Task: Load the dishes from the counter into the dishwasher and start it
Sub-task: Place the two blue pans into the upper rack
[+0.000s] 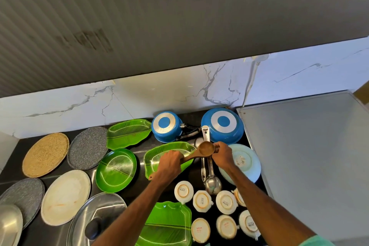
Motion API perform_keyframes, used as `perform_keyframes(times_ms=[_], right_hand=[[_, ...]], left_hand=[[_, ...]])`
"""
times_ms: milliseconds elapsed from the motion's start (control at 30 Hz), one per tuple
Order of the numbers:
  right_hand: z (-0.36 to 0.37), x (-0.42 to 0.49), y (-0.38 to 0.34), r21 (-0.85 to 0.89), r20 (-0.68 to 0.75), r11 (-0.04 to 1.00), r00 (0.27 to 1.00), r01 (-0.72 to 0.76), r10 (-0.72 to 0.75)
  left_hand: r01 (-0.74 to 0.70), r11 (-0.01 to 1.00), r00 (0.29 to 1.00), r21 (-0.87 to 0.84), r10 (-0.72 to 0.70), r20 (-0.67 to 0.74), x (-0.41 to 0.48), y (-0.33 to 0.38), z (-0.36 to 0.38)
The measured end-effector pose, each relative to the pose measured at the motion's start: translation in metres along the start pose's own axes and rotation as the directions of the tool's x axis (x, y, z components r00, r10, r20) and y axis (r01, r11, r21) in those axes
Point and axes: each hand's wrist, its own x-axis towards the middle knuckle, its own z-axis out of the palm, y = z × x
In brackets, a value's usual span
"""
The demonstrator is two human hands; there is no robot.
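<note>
Black countertop crowded with dishes suggests loading has barely begun; left hand grips the wooden ladle by its handle, right hand pinches its bowl.

Domestic kitchen. Indicators: a black counter set against a marble-pattern backsplash, with a grey ribbed overhead cabinet above. The counter carries household tableware and cookware: two upturned blue pans, upturned ceramic cups, green leaf-shaped plates, a glass pot lid and a steel ladle.
</note>
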Motion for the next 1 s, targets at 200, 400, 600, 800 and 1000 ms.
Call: perform_keyframes(times_ms=[200,400,600,800,1000], right_hand=[[0.0,0.014,0.004,0.075,-0.049,0.997,0.998,-0.022,0.026],[0.006,0.018,-0.013,-0.115,-0.112,0.971,0.968,0.21,-0.223],[0.021,0.05,-0.047,-0.472,0.096,0.719,0.84,0.511,-0.534],[0.035,0.086,-0.077,-0.794,0.386,0.322,0.837,0.516,-0.388],[0.034,0.095,-0.079,-0.806,0.402,0.298,0.842,0.511,-0.359]], left_hand=[[0.015,0.998,0.995,0.062,-0.021,0.094,-0.011,-0.016,0.018],[0.021,0.995,0.99,0.095,-0.034,0.137,-0.013,-0.014,0.018],[-0.034,0.998,0.989,0.059,0.025,0.146,-0.003,-0.023,0.017],[-0.039,0.998,0.999,0.052,0.039,-0.014,0.026,-0.018,-0.008],[-0.023,0.993,0.996,0.113,0.032,-0.079,0.066,-0.01,-0.033]])
